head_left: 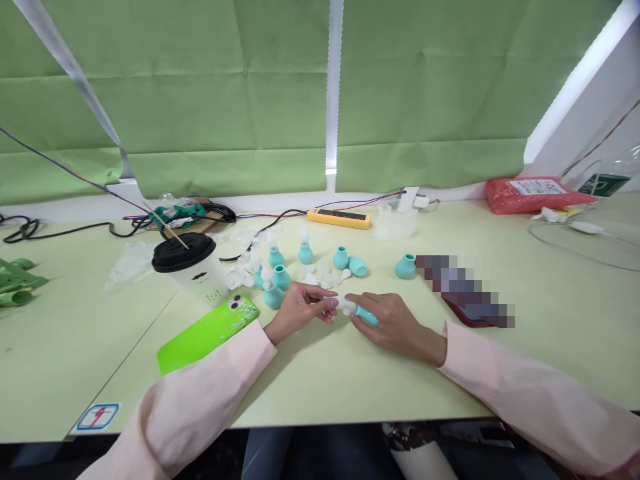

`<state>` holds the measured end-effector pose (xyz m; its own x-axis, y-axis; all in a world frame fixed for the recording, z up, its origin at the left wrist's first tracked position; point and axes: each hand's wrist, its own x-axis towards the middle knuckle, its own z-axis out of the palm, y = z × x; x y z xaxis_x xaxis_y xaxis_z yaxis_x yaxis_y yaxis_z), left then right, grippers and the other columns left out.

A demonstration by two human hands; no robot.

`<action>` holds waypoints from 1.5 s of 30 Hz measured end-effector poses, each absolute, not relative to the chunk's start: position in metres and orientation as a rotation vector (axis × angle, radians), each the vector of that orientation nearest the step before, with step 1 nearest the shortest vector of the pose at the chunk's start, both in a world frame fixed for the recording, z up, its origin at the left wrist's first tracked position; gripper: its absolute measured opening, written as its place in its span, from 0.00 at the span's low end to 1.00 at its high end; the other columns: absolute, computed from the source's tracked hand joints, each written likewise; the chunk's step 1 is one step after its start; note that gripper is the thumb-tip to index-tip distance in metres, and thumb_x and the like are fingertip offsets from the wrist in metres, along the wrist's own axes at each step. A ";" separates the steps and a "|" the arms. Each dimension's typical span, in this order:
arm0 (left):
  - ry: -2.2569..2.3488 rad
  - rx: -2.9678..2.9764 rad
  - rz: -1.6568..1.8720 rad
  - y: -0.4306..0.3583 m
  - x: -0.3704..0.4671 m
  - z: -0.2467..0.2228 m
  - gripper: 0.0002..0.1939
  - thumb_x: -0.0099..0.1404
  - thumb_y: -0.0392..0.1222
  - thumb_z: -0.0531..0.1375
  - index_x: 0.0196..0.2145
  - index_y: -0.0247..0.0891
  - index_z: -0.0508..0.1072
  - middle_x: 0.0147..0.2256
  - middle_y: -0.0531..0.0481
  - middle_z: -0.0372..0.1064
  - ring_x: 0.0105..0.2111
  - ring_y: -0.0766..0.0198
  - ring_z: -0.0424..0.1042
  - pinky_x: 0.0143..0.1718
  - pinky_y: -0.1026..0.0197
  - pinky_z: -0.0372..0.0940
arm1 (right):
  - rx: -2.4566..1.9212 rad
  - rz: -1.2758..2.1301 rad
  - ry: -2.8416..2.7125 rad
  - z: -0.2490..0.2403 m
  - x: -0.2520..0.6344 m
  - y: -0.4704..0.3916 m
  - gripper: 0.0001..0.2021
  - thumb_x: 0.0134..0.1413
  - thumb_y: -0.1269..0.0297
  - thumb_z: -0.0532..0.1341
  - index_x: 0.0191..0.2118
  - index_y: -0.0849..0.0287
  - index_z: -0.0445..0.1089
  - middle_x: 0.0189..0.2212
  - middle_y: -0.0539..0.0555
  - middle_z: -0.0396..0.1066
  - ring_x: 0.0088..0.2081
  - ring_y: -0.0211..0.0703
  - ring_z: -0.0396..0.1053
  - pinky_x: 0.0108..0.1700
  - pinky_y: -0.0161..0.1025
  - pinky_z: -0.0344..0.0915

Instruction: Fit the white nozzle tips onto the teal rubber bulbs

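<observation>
My right hand is closed round a turquoise rubber bulb, which lies tilted with its neck to the left. Between thumb and fingers, my left hand pinches a whitish translucent nozzle at the bulb's neck. How far the nozzle sits in the neck I cannot tell. Behind my left hand stand several turquoise bulbs with clear tips, one of them a capped bulb. An open bulb stands beside a bulb on its side. Loose translucent tips lie just beyond my hands.
At left are a lidded paper cup with a stick and a bright green phone case. Another bulb stands near a dark red phone, partly pixelated. Farther back are a yellow power strip, cables and a red package.
</observation>
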<state>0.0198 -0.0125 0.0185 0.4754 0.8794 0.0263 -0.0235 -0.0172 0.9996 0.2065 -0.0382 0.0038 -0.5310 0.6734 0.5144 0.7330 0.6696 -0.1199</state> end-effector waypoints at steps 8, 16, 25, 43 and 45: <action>0.773 1.419 0.836 -0.013 0.019 0.019 0.15 0.48 0.43 0.61 0.31 0.29 0.71 0.21 0.48 0.68 0.20 0.67 0.68 0.24 0.62 0.67 | -1.056 0.212 -2.288 0.011 0.203 -0.041 0.11 0.50 0.66 0.50 0.40 0.58 0.63 0.31 0.54 0.70 0.31 0.40 0.67 0.32 0.35 0.59; 0.803 1.392 1.158 -0.019 0.017 0.044 0.19 0.54 0.45 0.55 0.41 0.30 0.67 0.24 0.47 0.69 0.22 0.67 0.66 0.24 0.62 0.65 | -1.027 0.458 -2.078 0.030 0.214 -0.023 0.08 0.50 0.61 0.53 0.36 0.58 0.61 0.31 0.51 0.63 0.33 0.37 0.62 0.35 0.34 0.59; 1.467 2.579 0.611 -0.023 0.009 0.048 0.16 0.55 0.46 0.49 0.26 0.34 0.71 0.21 0.46 0.67 0.22 0.62 0.66 0.24 0.62 0.58 | -1.153 0.134 -1.860 0.046 0.248 0.026 0.10 0.42 0.57 0.58 0.28 0.60 0.65 0.26 0.51 0.62 0.25 0.35 0.59 0.25 0.33 0.59; 1.422 2.973 -0.030 -0.025 0.006 0.032 0.12 0.55 0.28 0.46 0.26 0.32 0.69 0.26 0.41 0.67 0.26 0.58 0.67 0.24 0.60 0.59 | -1.849 -0.075 -1.792 0.034 0.218 0.110 0.17 0.42 0.66 0.55 0.42 0.61 0.56 0.34 0.59 0.66 0.36 0.49 0.64 0.32 0.39 0.59; 1.445 2.922 0.033 -0.025 0.008 0.033 0.12 0.56 0.29 0.46 0.29 0.32 0.68 0.27 0.42 0.67 0.28 0.59 0.67 0.26 0.60 0.59 | -1.882 -0.046 -1.799 0.030 0.218 0.112 0.17 0.40 0.66 0.56 0.40 0.62 0.57 0.33 0.60 0.66 0.35 0.49 0.64 0.30 0.39 0.59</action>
<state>0.0084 -0.0251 0.0328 0.6080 0.7908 0.0705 0.7932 -0.6013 -0.0966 0.2182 0.1121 0.0297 0.1122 0.9192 0.3775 0.9372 0.0284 -0.3477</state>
